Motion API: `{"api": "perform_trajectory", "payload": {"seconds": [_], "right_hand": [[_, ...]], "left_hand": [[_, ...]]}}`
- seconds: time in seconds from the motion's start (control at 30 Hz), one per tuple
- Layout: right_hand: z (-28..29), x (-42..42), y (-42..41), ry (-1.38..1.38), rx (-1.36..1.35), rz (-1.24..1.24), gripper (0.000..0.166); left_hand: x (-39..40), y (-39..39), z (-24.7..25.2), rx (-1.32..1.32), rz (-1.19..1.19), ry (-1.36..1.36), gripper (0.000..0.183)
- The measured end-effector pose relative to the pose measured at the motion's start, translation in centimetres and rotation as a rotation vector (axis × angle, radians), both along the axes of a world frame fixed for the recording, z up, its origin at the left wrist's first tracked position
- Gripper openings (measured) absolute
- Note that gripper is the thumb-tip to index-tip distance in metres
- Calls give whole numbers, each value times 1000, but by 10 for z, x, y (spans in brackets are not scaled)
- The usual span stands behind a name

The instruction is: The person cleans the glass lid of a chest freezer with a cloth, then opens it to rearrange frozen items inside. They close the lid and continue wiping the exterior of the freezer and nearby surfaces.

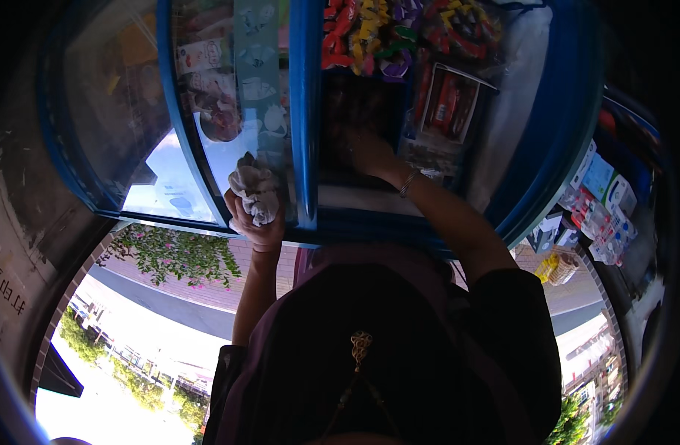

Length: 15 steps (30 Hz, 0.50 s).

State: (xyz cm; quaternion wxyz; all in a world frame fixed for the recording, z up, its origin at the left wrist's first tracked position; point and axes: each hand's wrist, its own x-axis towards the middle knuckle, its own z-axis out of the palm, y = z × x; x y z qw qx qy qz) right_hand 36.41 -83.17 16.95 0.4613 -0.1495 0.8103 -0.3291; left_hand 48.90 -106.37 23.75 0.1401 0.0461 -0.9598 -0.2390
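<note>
A crumpled whitish cloth (255,188) is held in my left hand (256,222), over the sliding glass lid (206,167) of a blue-framed chest freezer. My right hand (367,153) reaches through the uncovered part of the freezer into a dark compartment (362,100); its fingertips are hard to make out in shadow, so what they touch cannot be told. A braided bracelet (409,182) circles the right wrist. Beyond that compartment lie red, yellow and purple wrapped packets (370,33). Right of the hand stands an open box with red packages (450,105).
A thick blue frame bar (305,111) runs between the glass and the uncovered part. Packed bottles (609,233) and cartons (598,172) stand at the right, near a woven basket (563,268). A flowering bush (178,253) grows behind the freezer's near edge, at left.
</note>
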Motion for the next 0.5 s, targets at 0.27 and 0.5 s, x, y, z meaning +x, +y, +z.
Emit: {"api": "perform_trajectory", "payload": {"seconds": [0.27,0.5], "right_hand": [[-25,-20,4,-343,-92,21,41],[-40,2,7,-159,-166,-90,48]], "left_hand": [[-7,6,9,107,57,-16,55],[0,1,-1,18,23,21,56]]}}
